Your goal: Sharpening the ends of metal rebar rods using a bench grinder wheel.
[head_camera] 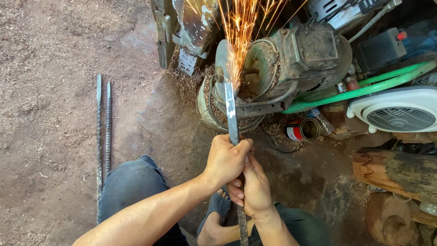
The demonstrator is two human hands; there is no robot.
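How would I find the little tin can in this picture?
Start at the big grimy grinder motor throwing sparks at the top. Look just below it, beside the white fan, on the dirt floor. The tin can lies on its side, red and white, open mouth showing, the only small round tin there.

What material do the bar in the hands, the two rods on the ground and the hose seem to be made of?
The bar looks like steel: grey, bare and shiny where ground, and sparks fly from its tip. The two rods on the ground seem ribbed steel, dull and dusty, perhaps rusty. The hose looks like smooth green plastic or rubber; which one, I cannot tell.
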